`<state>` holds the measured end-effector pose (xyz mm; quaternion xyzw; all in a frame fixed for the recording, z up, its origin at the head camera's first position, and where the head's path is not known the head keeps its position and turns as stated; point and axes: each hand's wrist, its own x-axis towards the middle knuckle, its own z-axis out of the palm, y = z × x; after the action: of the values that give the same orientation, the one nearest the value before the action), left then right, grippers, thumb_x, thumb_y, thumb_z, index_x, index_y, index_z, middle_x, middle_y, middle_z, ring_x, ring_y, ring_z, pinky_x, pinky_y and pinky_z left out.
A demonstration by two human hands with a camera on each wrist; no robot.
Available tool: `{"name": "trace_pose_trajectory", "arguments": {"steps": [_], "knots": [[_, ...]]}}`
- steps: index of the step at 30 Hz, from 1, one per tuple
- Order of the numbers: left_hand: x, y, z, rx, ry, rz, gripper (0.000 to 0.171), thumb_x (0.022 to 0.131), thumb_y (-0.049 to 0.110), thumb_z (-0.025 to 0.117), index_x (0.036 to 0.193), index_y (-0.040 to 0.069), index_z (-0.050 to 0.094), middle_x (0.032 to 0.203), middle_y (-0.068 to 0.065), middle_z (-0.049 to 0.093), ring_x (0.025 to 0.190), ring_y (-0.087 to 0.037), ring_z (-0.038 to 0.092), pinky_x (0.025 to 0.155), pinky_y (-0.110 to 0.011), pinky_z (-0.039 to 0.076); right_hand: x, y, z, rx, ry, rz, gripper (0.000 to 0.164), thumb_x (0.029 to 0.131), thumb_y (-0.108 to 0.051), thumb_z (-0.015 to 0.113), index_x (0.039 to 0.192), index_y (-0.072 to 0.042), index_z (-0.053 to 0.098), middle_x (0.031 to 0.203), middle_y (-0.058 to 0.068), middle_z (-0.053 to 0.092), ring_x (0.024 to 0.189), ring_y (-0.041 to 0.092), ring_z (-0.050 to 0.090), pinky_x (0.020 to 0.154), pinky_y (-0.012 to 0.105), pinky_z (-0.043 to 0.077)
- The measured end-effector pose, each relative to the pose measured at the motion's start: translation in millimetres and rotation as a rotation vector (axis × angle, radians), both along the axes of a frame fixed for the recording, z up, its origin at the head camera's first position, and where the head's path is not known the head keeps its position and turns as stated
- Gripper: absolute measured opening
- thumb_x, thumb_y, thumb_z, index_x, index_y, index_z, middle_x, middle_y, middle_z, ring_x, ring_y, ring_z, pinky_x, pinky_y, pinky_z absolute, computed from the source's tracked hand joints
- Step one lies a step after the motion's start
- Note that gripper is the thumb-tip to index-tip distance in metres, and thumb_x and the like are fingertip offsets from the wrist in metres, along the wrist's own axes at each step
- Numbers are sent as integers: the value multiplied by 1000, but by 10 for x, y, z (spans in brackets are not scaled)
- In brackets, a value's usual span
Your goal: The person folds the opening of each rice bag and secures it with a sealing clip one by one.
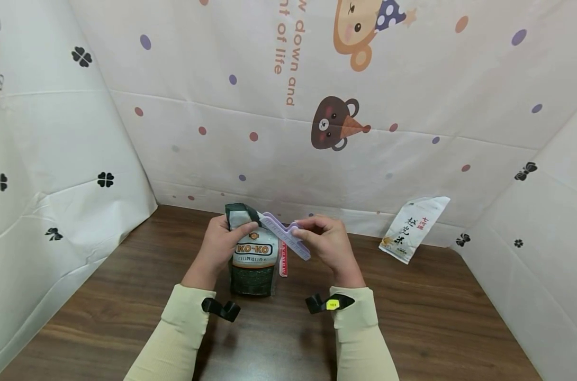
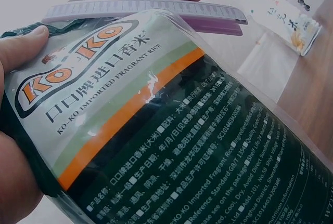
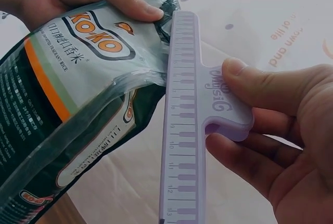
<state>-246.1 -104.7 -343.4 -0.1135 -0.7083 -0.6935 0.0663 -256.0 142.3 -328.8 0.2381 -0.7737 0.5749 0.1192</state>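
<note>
My left hand (image 1: 222, 241) grips the upper part of a green and white KO-KO rice bag (image 1: 253, 259), its thumb across the front. The bag stands upright on the table in the head view. With thumb and fingers my right hand (image 1: 328, 238) pinches the handle of a purple bag clip (image 3: 182, 115) printed with piano keys and a ruler scale. The clip's long bar slants across the bag's top right corner. In the left wrist view the clip (image 2: 145, 11) overlaps the bag's top edge.
A red clip with piano keys (image 1: 283, 259) shows just right of the bag. Farther right, a white rice bag (image 1: 412, 230) leans against the back cloth. Printed cloth (image 1: 269, 159) walls surround the dark wooden table (image 1: 412, 317).
</note>
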Motion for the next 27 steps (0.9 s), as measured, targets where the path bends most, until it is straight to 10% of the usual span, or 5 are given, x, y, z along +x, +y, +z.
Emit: {"name": "trace_pose_trajectory", "arguments": {"steps": [27], "knots": [[-25, 8, -7, -3, 56, -26, 29, 89, 25, 71, 105, 0, 68, 86, 1, 73, 77, -14, 69, 70, -34, 57, 44, -131, 40, -2, 77, -43, 22, 81, -16, 78, 101, -6, 76, 89, 13, 68, 74, 11, 62, 61, 23, 52]]}}
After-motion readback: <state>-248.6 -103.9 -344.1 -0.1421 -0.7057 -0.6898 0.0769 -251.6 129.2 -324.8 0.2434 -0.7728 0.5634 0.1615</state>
